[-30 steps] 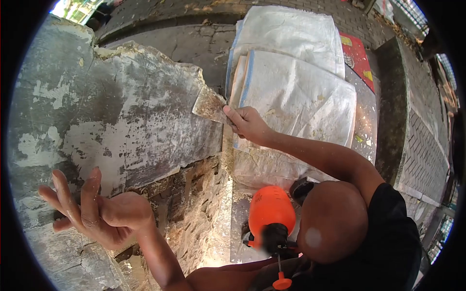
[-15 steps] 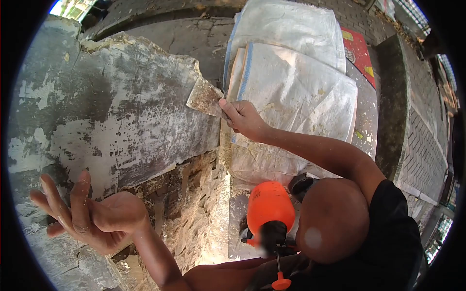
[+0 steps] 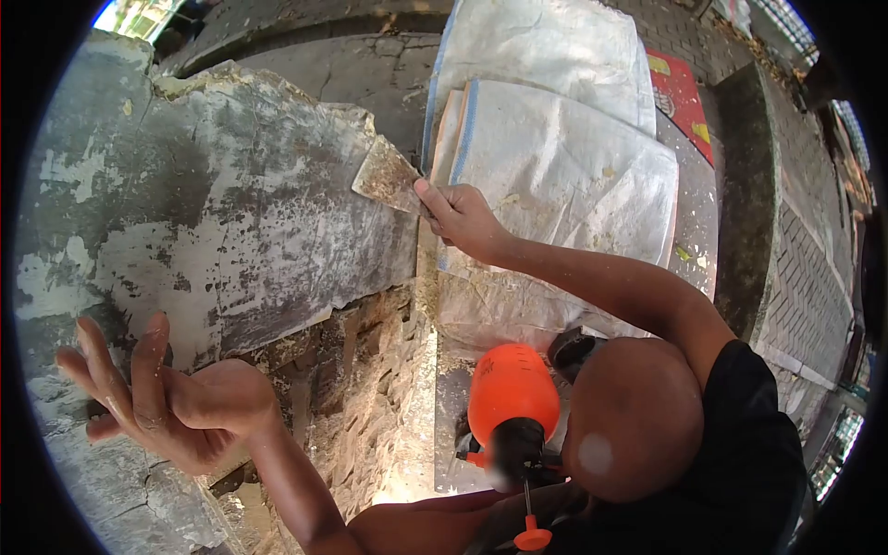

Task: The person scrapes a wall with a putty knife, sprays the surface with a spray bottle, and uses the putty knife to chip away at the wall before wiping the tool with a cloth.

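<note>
My right hand (image 3: 464, 220) grips a wide scraper (image 3: 388, 176) by its handle, which the fingers mostly hide. The blade is stained and flat, and lies against or very near the right edge of the wall's old plaster coat (image 3: 231, 231); contact is hard to make out. At the lower left, my left hand (image 3: 171, 398) is raised in front of the wall with its fingers spread and nothing in it. Below the plaster's broken edge, rough brick (image 3: 361, 370) is bare.
An orange pump sprayer (image 3: 513, 393) with a black top stands beside a bare knee (image 3: 638, 421). White woven sacks (image 3: 564, 176) with blue edging lie to the right of the wall. Past them are a red printed sheet (image 3: 680, 102) and a low concrete ledge (image 3: 749, 203).
My right hand and the scraper have shifted very slightly to the left and up. My left hand is almost unmoved, still spread.
</note>
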### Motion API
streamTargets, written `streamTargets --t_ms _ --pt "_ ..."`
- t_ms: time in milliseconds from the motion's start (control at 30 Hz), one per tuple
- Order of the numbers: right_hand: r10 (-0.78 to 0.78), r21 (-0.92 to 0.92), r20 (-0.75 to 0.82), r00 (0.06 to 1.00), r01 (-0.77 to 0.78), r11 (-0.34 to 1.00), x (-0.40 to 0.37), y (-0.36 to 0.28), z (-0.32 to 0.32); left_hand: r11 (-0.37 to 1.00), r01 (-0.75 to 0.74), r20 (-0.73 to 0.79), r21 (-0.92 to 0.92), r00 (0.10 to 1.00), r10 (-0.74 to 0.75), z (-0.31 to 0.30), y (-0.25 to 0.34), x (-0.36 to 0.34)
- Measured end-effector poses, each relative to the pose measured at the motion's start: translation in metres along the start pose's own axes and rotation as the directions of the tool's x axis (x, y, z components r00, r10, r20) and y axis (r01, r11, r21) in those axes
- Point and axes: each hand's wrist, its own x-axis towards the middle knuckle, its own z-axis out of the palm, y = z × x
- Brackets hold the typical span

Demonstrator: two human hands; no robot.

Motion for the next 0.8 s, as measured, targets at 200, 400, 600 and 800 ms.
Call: streamTargets --t_ms 200,400,600,800 --pt "-0.014 -0.072 -0.019 1.000 0.013 0.997 -0.005 0.018 -0.001 0.999 0.030 0.025 -0.011 0.999 -0.030 -0.003 0.000 -0.006" --pt "-0.008 -0.079 -0.036 0.999 0.006 0.997 -0.009 0.023 0.000 0.996 0.036 0.006 -0.077 0.999 -0.036 -0.002 -0.001 -0.009" --pt "-0.028 -0.041 -0.050 0.998 0.026 0.999 0.002 0.003 -0.001 1.000 0.021 0.011 -0.008 1.000 -0.021 -0.001 -0.001 -0.005" --pt "-0.023 -0.096 -0.044 0.999 0.019 0.995 -0.002 0.011 -0.003 1.000 0.010 0.039 0.018 0.999 -0.010 -0.002 0.001 -0.001"
